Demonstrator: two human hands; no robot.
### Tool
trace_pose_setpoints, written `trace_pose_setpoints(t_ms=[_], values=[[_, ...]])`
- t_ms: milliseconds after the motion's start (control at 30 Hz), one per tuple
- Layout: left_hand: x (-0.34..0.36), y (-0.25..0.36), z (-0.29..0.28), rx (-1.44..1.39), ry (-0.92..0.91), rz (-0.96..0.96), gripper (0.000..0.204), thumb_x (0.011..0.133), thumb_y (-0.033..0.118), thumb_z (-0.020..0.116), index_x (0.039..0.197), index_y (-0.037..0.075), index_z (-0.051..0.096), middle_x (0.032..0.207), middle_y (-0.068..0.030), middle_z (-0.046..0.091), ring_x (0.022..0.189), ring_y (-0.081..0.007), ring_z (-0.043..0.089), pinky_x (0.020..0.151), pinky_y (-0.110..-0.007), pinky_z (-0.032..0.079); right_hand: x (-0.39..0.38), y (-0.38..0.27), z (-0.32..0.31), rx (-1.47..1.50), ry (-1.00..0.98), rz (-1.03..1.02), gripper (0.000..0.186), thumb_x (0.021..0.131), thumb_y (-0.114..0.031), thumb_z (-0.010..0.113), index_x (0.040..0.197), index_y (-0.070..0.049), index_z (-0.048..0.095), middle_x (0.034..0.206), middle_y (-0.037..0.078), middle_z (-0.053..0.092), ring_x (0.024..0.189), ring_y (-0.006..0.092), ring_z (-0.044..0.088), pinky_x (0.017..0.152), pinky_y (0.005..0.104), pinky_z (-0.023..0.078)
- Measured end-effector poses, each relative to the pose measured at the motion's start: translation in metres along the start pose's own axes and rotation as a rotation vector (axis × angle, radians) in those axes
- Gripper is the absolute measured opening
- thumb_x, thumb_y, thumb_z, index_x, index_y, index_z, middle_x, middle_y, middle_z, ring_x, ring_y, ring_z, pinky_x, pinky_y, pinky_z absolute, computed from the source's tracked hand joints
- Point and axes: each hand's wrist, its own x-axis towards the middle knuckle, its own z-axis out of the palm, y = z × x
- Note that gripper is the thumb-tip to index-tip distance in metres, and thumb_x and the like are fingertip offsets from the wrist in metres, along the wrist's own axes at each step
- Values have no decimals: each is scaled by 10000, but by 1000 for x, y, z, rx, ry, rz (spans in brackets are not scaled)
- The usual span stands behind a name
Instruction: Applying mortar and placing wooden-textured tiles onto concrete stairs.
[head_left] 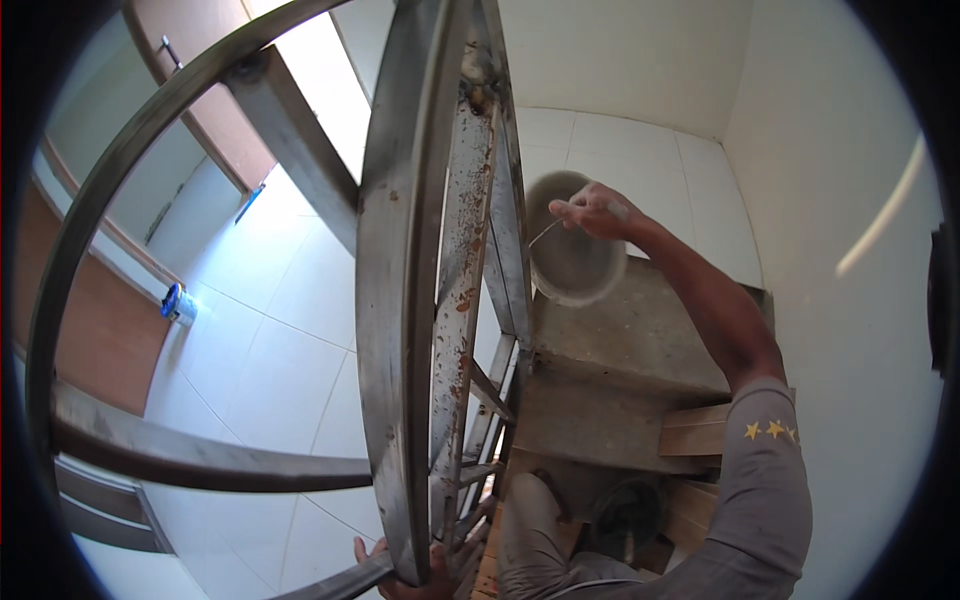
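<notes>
My right hand (594, 211) reaches forward with its fingers closed round the thin wire handle of a pale bucket (594, 297). The bucket hangs tilted above the concrete steps, beside the metal railing, and I look down into its greyish inside. What lies at its bottom is too blurred to tell. At the lower edge my left hand (428, 588) is wrapped round a bar of the bare metal railing (405, 300), with some fingers showing on the bar's left side. The railing hides part of this hand.
Concrete steps (630, 405) lie under my right arm, with wood-look planks (695, 430) on them. A dark bucket (600, 520) with a stick-like tool in it stands near my leg. Left of the railing, a blue-and-white can (180, 303) stands on white floor tiles (270, 350).
</notes>
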Motion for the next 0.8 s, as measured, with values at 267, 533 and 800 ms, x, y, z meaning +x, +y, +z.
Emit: trace_pose_setpoints(t_ms=[267,533,800], values=[[-17,-25,2,-78,-48,-343,654,629,323,918,1068,-77,644,947,-160,655,861,-284,632,764,-461,526,155,46,90,-108,530,-1086,263,864,-375,582,913,-130,666,830,130,658,831,316,654,753,434,518],[-11,-9,14,17,174,-96,673,607,339,929,1038,-91,643,950,-170,660,848,-285,634,757,-470,521,164,68,122,142,495,-878,275,883,-378,565,845,-114,633,830,149,640,815,336,637,728,448,504],[-4,-8,-10,-25,156,149,724,684,338,851,1213,-39,530,1297,-288,534,1044,-407,606,915,-445,473,-88,167,168,130,297,214,352,933,-401,558,945,-59,643,924,168,632,854,331,610,755,481,461]])
